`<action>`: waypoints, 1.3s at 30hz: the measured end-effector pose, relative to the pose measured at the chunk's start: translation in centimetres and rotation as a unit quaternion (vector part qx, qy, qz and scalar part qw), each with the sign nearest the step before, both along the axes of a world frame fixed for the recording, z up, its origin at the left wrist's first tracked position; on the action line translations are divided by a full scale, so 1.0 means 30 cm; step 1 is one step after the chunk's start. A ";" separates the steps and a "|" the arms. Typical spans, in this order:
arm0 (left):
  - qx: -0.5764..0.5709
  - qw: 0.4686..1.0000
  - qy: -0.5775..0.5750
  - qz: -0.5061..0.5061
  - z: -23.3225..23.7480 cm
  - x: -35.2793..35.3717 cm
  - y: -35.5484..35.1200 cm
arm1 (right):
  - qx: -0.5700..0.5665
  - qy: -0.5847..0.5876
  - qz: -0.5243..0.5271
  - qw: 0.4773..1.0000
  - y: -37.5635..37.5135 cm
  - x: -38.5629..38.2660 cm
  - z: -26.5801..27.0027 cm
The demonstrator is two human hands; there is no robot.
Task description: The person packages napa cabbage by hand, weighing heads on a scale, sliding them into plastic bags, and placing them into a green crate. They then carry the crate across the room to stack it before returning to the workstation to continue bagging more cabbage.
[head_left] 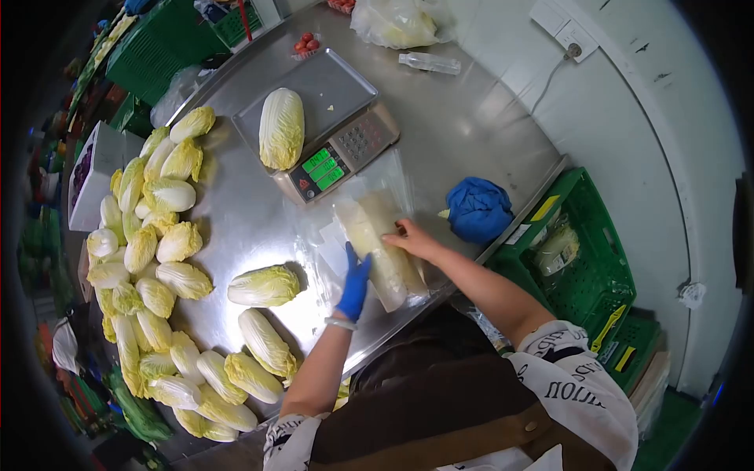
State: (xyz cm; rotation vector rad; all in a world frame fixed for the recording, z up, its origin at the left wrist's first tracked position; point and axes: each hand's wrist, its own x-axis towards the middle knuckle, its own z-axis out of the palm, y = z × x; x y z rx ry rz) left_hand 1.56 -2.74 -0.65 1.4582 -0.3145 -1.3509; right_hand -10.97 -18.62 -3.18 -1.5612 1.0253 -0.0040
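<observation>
A pale, long bundle of clear plastic [377, 251], possibly a stack of bags, lies near the table's front edge; I cannot make out what is inside it. Along its left side rests my left hand [356, 284] in a blue glove, fingers stretched out. My bare right hand [415, 239] touches its right edge with curled fingers. Just beyond it stands a scale [345, 149] with lit green displays, bearing one napa cabbage [281, 129]. Another napa cabbage [264, 286] lies to the left of my gloved hand.
Many napa cabbages [179, 242] are heaped along the table's left side. A blue-wrapped round bundle [479, 209] sits at the right edge, beside a green crate [585, 235] holding a wrapped vegetable. Small red tomatoes [306, 44] and a plastic bag [397, 23] are at the back.
</observation>
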 end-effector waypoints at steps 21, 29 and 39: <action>-0.143 0.863 -0.465 -0.138 -0.212 -0.002 0.112 | 0.354 -0.127 -0.067 0.924 0.133 -0.634 0.417; -0.123 0.979 -0.152 -0.061 -0.010 -0.003 0.069 | 0.248 -0.012 0.000 0.969 0.191 -0.471 0.453; -0.349 0.730 -0.523 -0.268 0.320 -0.274 -0.101 | 0.152 -0.096 -0.093 0.979 0.263 -0.347 0.329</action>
